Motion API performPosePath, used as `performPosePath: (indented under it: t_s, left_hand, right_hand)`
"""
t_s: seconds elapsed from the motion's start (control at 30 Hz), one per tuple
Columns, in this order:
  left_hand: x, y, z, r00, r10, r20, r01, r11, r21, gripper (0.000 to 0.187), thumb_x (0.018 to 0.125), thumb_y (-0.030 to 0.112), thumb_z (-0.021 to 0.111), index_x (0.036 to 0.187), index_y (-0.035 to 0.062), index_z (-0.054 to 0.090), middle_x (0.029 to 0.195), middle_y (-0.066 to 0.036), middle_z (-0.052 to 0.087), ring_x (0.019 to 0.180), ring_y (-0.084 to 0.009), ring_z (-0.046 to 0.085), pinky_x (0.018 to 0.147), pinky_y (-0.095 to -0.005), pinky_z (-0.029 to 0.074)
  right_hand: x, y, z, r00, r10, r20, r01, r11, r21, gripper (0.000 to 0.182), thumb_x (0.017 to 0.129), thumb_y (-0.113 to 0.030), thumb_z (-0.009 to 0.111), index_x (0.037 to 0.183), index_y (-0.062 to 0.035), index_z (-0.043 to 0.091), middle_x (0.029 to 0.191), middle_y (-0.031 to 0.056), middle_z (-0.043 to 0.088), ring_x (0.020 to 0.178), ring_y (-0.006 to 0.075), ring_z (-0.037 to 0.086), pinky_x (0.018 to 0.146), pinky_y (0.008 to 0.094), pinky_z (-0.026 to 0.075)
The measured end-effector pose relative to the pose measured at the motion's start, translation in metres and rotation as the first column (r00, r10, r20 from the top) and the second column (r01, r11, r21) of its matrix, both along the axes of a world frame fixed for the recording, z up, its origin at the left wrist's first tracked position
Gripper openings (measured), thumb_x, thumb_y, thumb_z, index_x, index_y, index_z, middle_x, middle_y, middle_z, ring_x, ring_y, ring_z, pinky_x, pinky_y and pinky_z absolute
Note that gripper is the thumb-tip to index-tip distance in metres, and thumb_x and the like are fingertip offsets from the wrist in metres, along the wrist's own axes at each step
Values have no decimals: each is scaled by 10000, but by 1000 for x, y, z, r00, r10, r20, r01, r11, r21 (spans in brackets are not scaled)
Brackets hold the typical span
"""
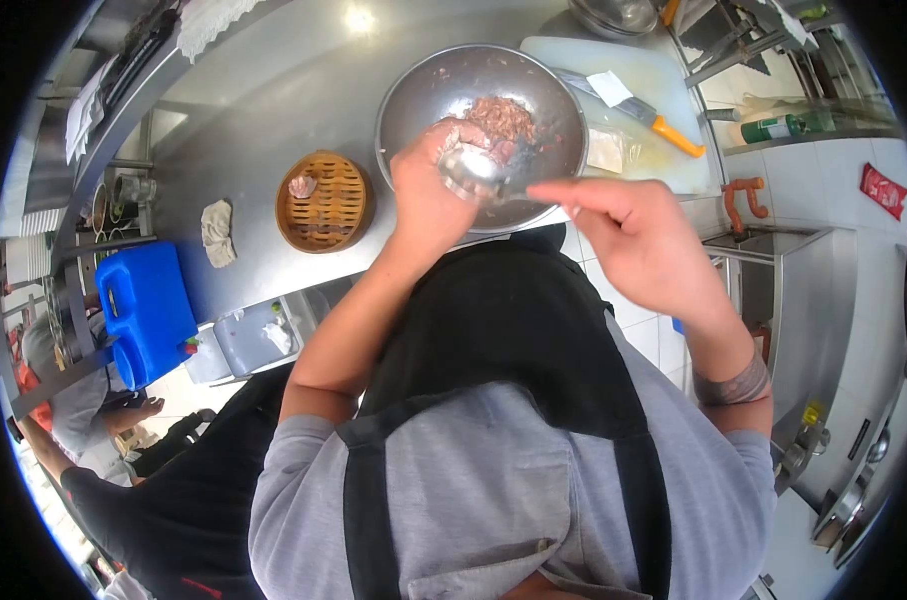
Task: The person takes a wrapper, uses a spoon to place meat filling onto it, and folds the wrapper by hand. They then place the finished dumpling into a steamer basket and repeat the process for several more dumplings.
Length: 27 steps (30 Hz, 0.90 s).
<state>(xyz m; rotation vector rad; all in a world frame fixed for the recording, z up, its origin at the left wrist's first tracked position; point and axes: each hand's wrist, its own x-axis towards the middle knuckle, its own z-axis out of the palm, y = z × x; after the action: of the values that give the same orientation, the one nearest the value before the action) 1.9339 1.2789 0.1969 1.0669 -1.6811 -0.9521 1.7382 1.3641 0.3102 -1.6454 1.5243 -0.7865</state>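
Observation:
A large metal bowl [404, 100] holds a heap of minced meat [501, 118]. Over the near left part of this bowl is my left hand [436, 190], its fingers curled round something I cannot make out, with meat-like bits at the fingertips. My right hand [644, 235] hovers at the bowl's near right edge, fingers stretched toward the left hand, nothing visible in it. A round bamboo steamer [324, 202] stands left of the bowl, with one small pleated dumpling [302, 187] at its upper left.
On the cutting board [664, 85] lie a knife with a yellow handle [679, 136] and a clear packet [606, 150]. A crumpled cloth [218, 233] lies left of the steamer. A blue container [146, 312] stands beyond the counter's edge. Another person in black [174, 500] is at lower left.

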Motion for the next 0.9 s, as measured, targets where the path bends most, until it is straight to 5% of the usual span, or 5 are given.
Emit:
performPosePath:
  t_s: [0.1, 0.17, 0.27, 0.37, 0.9]
  left_hand:
    - [2, -1, -13, 973, -17, -228, 54, 987, 154, 207, 813, 59, 873, 951, 21, 723, 854, -108, 739, 749, -187, 708, 725, -324, 568]
    - [1, -1, -10, 965, -39, -260, 66, 993, 97, 243, 794, 78, 880, 965, 17, 719, 859, -102, 736, 762, -154, 689, 732, -316, 564]
    - [4, 0, -1, 998, -59, -29, 59, 998, 1, 274, 773, 69, 873, 992, 13, 719, 880, -101, 747, 798, -149, 703, 756, -316, 567]
    - [9, 4, 7, 998, -59, -19, 61, 975, 211, 306, 754, 46, 860, 1033, 16, 736, 925, -112, 768, 857, -182, 742, 791, -322, 575]
    - [9, 5, 13, 985, -144, -92, 153, 983, 105, 307, 817, 113, 897, 1050, 13, 726, 961, -27, 761, 844, -75, 666, 802, -264, 547]
  right_hand:
    - [3, 5, 2, 998, 65, 19, -66, 994, 85, 280, 944, 19, 613, 1146, -79, 779, 827, 198, 701, 680, 275, 667, 644, 340, 510]
    - [2, -1, -5, 988, 72, -134, -98, 975, -198, 289, 901, 30, 640, 1121, -86, 786, 822, 177, 699, 703, 337, 666, 648, 380, 524]
    - [-13, -9, -4, 942, 25, -336, -141, 935, -325, 306, 859, 36, 661, 1102, -95, 793, 815, 163, 692, 736, 365, 663, 650, 407, 527]
    - [-24, -7, 14, 935, -57, -349, -55, 952, -301, 327, 841, 46, 658, 1099, -102, 795, 813, 143, 691, 745, 353, 669, 646, 411, 522]
    - [-13, -4, 4, 919, -29, -393, -118, 932, -344, 332, 818, 54, 651, 1074, -106, 790, 839, 118, 709, 760, 343, 686, 654, 416, 530]
